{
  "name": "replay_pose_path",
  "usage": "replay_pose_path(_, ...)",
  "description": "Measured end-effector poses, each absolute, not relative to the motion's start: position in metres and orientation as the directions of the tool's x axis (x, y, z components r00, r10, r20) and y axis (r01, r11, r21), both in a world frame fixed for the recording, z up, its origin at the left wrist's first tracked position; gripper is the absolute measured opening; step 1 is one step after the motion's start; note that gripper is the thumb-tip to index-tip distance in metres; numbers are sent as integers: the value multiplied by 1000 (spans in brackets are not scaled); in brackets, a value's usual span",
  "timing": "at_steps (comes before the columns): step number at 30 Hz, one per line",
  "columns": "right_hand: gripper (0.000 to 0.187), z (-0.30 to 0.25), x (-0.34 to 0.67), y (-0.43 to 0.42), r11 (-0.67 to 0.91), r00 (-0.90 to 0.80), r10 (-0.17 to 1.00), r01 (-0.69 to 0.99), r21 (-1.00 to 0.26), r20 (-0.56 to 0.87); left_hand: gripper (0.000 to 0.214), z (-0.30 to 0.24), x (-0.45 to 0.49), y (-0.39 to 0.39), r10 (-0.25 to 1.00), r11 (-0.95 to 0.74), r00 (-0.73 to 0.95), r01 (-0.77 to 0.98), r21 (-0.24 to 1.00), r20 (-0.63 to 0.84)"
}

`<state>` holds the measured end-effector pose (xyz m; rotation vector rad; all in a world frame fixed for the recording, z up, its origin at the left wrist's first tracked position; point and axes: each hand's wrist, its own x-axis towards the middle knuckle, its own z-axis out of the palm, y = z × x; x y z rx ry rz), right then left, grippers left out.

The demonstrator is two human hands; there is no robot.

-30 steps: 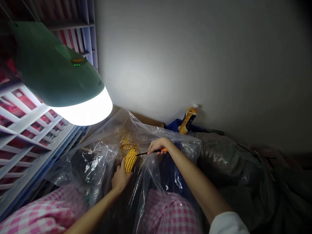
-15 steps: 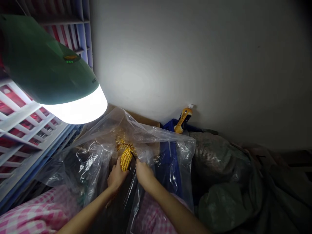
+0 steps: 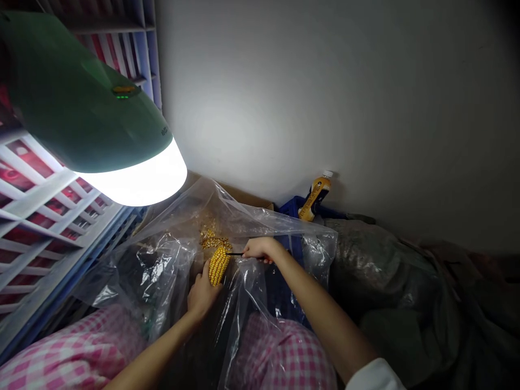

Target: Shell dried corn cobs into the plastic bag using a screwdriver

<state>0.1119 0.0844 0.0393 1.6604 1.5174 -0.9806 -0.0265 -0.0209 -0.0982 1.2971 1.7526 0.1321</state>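
Observation:
My left hand is closed around the lower part of a yellow corn cob, which tilts away from me with its top end up. In my right hand is a thin dark pointed tool, held sideways; its handle is hidden in my fingers. The tool's tip meets the upper right side of the cob, among the kernels. Just beyond the cob, loose corn kernels lie in a heap on the clear plastic sheet spread across my lap.
A green lamp with a bright white end hangs at the upper left. Behind it stand slatted plastic crates. An orange drink bottle leans by a blue crate against the wall. Dark full sacks lie at the right.
My right hand has swung outward to the right and up, turning the tool from steep to nearly level. My left hand still grips the cob. The whole view has shifted slightly.

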Motion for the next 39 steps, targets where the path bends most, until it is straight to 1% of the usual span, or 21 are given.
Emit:
replay_pose_path(2,27,36,95,60,-67,65,605,997,31,-793,78,-95,-25,-18,780,464,-25,694,551,-625)
replay_pose_path(4,31,29,79,32,-69,99,703,995,71,-705,78,-91,-25,-16,767,480,-23,682,551,-641)
replay_pose_path(7,43,8,59,0,-142,187,754,982,123,-630,76,-88,-26,-17,774,479,-11,663,575,-633)
replay_pose_path(8,45,-1,53,-4,-189,219,759,975,115,-613,75,-88,-27,-18,778,473,-11,669,574,-628)
replay_pose_path(10,47,-17,45,-6,-298,273,760,953,57,-590,72,-89,-28,-22,786,448,-8,697,560,-619)
replay_pose_path(12,44,-24,43,-1,-375,300,759,927,-12,-578,70,-90,-29,-25,793,429,13,698,574,-609)
replay_pose_path(15,37,-16,57,3,-369,234,783,921,-127,-576,73,-91,-30,-25,810,433,46,626,649,-585)
replay_pose_path(17,33,-3,76,-2,-356,158,800,902,-245,-579,75,-91,-29,-24,820,430,43,614,663,-571)
replay_pose_path(19,32,8,94,-11,-373,118,790,871,-319,-601,77,-91,-28,-22,823,425,40,619,660,-567)
replay_pose_path(20,31,12,101,-17,-380,108,784,862,-336,-611,78,-91,-28,-22,823,423,43,619,662,-567)
replay_pose_path(22,28,14,110,-25,-379,95,768,865,-330,-633,78,-91,-28,-24,824,422,49,613,669,-565)
replay_pose_path(26,24,1,114,-35,-386,83,733,868,-312,-676,78,-94,-28,-26,825,420,52,610,671,-563)
replay_pose_path(28,25,-6,115,-38,-423,65,720,830,-363,-690,79,-95,-28,-26,828,420,51,604,677,-558)
replay_pose_path(31,30,-11,115,-43,-531,18,671,710,-463,-741,78,-95,-28,-24,824,429,61,583,690,-563)
replay_pose_path(33,34,-7,115,-45,-553,5,669,672,-492,-744,78,-94,-28,-22,809,452,67,565,691,-584)
replay_pose_path(35,33,-1,115,-46,-505,24,711,713,-487,-703,76,-93,-28,-20,798,476,72,535,698,-599)
replay_pose_path(37,29,5,118,-45,-436,34,750,776,-455,-661,75,-94,-28,-19,796,491,73,502,712,-601)
replay_pose_path(39,26,9,123,-44,-392,16,756,812,-433,-655,74,-96,-28,-18,806,486,84,470,737,-586)
